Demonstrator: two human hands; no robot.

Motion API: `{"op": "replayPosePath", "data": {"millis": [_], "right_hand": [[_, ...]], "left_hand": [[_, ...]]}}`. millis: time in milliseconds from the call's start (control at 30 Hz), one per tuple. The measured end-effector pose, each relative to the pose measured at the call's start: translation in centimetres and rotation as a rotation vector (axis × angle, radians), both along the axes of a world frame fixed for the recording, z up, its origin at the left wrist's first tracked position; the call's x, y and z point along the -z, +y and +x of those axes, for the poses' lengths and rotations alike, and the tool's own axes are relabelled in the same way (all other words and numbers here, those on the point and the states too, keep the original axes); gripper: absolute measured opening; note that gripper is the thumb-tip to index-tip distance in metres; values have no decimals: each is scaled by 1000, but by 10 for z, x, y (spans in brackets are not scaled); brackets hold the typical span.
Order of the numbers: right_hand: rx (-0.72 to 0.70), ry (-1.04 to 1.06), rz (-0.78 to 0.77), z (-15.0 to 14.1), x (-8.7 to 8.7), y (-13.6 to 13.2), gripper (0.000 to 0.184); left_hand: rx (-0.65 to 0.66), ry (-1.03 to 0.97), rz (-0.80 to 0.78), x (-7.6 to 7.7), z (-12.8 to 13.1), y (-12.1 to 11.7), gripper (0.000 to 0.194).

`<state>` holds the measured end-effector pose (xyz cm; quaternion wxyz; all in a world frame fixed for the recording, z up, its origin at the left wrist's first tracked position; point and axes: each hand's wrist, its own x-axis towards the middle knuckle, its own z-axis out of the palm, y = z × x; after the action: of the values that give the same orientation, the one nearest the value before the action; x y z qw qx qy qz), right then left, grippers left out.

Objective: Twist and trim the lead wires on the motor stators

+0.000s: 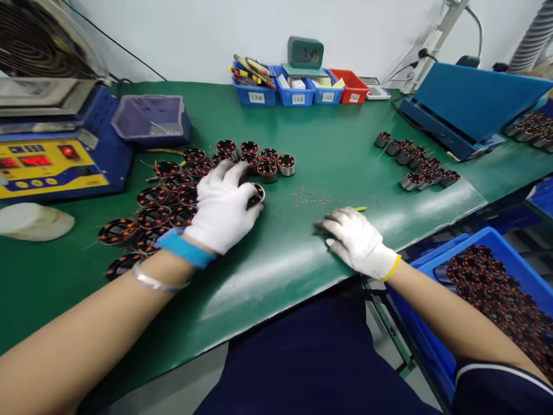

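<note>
My left hand (224, 207), in a white glove with a blue band at the wrist, is closed around a motor stator (256, 195) with copper windings, at the right side of a group of similar stators (153, 216). Part of that stator is hidden by the fingers. My right hand (352, 237), gloved with darkened fingertips, is low over the green tabletop (280, 259). Its fingers are bent and blurred, so their grip is unclear. A thin yellow-green piece (361, 208), perhaps a tool handle, shows just behind it. Loose copper wire bits (313, 199) lie between the hands.
More stators (417, 155) stand at the right, before a blue tilted panel (479, 104). A blue crate (410, 305) of stators sits below the table edge. At left are a yellow-fronted device (52, 167) and a purple bin (149, 118). Small bins (296, 95) and a clock (306, 53) line the back.
</note>
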<state>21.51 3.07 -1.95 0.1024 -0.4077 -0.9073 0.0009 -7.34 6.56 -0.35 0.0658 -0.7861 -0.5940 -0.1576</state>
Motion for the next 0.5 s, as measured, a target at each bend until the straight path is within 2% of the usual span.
{"op": "replayPosePath", "data": {"millis": [100,167,200,267,333,400,500], "right_hand": [[143,110,64,9,-1,8,49],[119,255,33,2,-6,3,54],[86,331,-52,-5,-8,-2,54],[83,454,-317,-26,-15,-14,48],[182,491,-545,-48,-21,-23,45],[280,474,-634,-68,-27,-26,45],[280,481,-634,-86,-32,-24,23]], "left_hand": [[193,3,-38,-3,7,-48,21],[273,-52,-85,-2,13,-76,15],[273,-118,-107,-2,16,-86,18],[188,-293,-148,-1,20,-98,43],[38,-462,-228,-1,23,-100,79],[-78,-576,-350,-1,25,-96,100],[-100,-725,-546,2,28,-88,103]]}}
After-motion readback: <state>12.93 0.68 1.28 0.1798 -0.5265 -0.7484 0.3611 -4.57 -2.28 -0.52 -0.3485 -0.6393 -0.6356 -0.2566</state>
